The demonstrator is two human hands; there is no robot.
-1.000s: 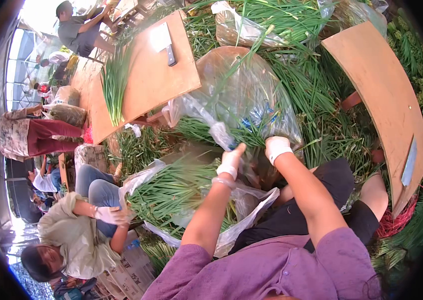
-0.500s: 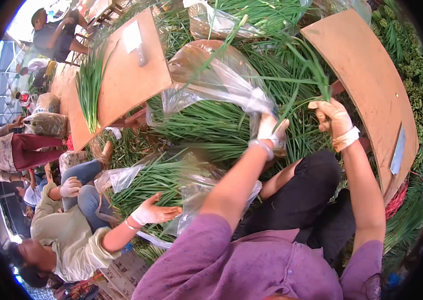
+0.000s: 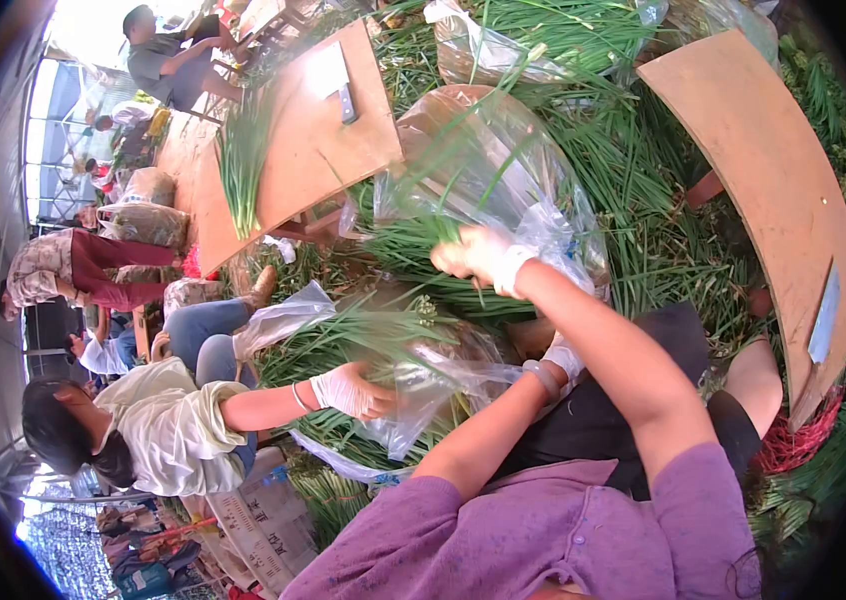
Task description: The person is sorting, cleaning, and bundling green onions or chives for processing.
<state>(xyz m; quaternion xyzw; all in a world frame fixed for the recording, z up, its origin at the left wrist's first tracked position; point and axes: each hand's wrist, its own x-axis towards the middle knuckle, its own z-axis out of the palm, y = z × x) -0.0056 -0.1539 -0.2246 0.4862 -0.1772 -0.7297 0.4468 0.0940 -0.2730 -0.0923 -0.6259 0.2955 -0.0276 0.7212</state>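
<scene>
My right hand (image 3: 478, 258), gloved and blurred by motion, is closed around the ends of a bunch of long green stalks (image 3: 435, 228) that look like flowering chives. It is above a large clear plastic bag (image 3: 468, 125) whose opening shows many more stalks (image 3: 413, 255) lying side by side. My left hand (image 3: 565, 358), in a white glove, is low in front of my knees beside the bag's lower end. Its fingers are mostly hidden, so I cannot see whether it grips anything.
A tilted board (image 3: 773, 150) at right bears a knife (image 3: 825, 312). Another board (image 3: 293, 150) holds a cleaver (image 3: 347, 100) and stalks (image 3: 241, 185). At left, a co-worker's gloved hand (image 3: 351, 390) is over another plastic bag (image 3: 423, 410). Loose stalks (image 3: 658, 200) cover the ground.
My right hand has swung left from beside the right board to above the bag, carrying stalks. My left hand has dropped from the bag's gathered edge toward my knees. The view has shifted.
</scene>
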